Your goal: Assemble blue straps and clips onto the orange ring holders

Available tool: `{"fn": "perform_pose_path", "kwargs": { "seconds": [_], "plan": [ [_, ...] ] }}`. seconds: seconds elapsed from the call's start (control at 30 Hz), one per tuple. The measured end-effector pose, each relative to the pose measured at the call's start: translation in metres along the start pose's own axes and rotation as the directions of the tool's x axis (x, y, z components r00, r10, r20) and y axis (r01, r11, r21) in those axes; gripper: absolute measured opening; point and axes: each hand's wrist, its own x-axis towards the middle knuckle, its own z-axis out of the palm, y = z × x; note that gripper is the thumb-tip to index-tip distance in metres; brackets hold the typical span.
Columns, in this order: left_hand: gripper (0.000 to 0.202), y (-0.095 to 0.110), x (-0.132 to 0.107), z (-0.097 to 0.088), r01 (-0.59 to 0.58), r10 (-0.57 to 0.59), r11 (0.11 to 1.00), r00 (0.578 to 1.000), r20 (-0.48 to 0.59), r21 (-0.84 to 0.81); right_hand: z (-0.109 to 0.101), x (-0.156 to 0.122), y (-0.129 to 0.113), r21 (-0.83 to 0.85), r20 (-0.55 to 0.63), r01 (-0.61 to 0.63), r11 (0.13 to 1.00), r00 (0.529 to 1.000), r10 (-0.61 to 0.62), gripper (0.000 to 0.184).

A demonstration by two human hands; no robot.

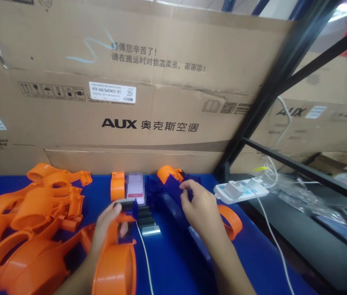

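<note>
My left hand [107, 223] is closed around the handle of an orange plastic part [116, 266] with a wide ring at its near end. A black piece and a small dark blue clip [135, 209] sit at the top of that part, by my thumb. My right hand [201, 207] is over a heap of dark blue plastic pieces [170, 205], with thumb and forefinger pinched together at its edge. Whatever lies between those fingertips is too dark to make out. Between my hands, black strips [145, 215] lie near a phone [136, 188] with a lit screen.
Several orange ringed parts [35, 209] are piled on the left of the blue table [173, 270]. More orange rings [230, 221] lie to the right and at the back. A white power strip [241, 190] with cables rests by the black rack [262, 94]. Cardboard [161, 98] walls the back.
</note>
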Motion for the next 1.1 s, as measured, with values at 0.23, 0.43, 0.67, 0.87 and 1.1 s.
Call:
{"fn": "perform_pose_path", "kwargs": {
  "seconds": [0.23, 0.43, 0.67, 0.87, 1.1],
  "plan": [
    [0.037, 0.0, -0.001, 0.003, -0.067, 0.065, 0.993, 0.997, 0.03, 0.093, 0.005, -0.006, 0.009, -0.255, 0.237, -0.04, 0.966, 0.966, 0.103, 0.011],
    [0.038, 0.005, -0.006, 0.007, -0.056, 0.054, 0.993, 0.998, 0.022, 0.104, 0.008, -0.008, 0.01, -0.301, 0.319, -0.029, 0.953, 0.939, 0.129, 0.009],
    [0.035, -0.001, -0.002, 0.001, -0.028, 0.024, 0.993, 0.999, 0.041, 0.112, 0.012, -0.005, 0.01, -0.255, 0.335, 0.009, 0.967, 0.939, 0.08, 0.009],
    [0.037, -0.003, 0.0, 0.001, -0.066, 0.056, 0.984, 0.996, 0.066, 0.165, 0.011, -0.009, -0.004, -0.27, 0.285, 0.031, 0.962, 0.957, 0.049, 0.005],
    [0.041, -0.003, -0.004, 0.01, -0.12, 0.125, 0.965, 0.992, -0.009, 0.233, 0.009, -0.02, -0.034, 0.212, 0.37, 0.048, 0.976, 0.921, -0.125, 0.018]
  ]
}}
